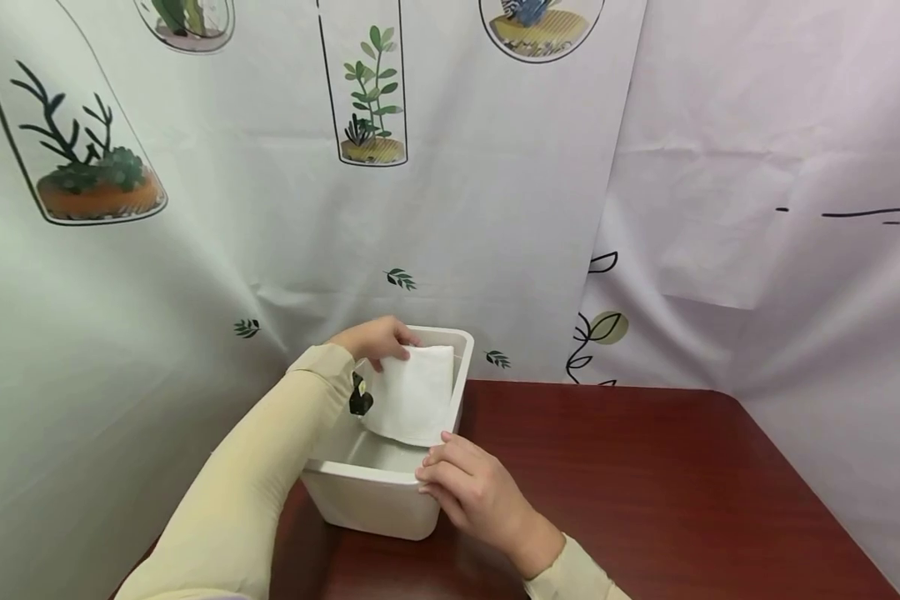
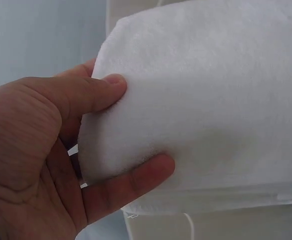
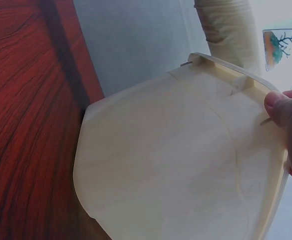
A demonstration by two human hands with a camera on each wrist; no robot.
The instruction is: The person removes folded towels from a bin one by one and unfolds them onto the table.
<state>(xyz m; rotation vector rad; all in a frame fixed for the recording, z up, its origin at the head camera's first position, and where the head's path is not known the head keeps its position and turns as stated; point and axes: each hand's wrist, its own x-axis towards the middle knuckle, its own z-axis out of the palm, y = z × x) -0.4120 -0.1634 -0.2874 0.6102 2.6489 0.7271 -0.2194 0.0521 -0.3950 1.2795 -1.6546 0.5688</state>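
Observation:
A folded white fuzzy cloth (image 1: pixel 417 396) is inside a white plastic bin (image 1: pixel 371 502). My left hand (image 1: pixel 380 340) reaches over the far end of the bin and holds the cloth by its upper left edge. In the left wrist view the thumb (image 2: pixel 108 90) lies on the face of the cloth, and other fingers go behind it, partly hidden. My right hand (image 1: pixel 482 492) grips the bin's near right corner. From the right wrist view, its thumb (image 3: pixel 278 107) presses the rim over the bin's outer wall (image 3: pixel 155 160).
The bin stands on a dark red wood-grain table (image 1: pixel 607 483), near its left side. Behind hangs a white cloth backdrop (image 1: pixel 495 208) printed with plants in jars. A small black object (image 1: pixel 360 396) shows beneath my left wrist, against the bin.

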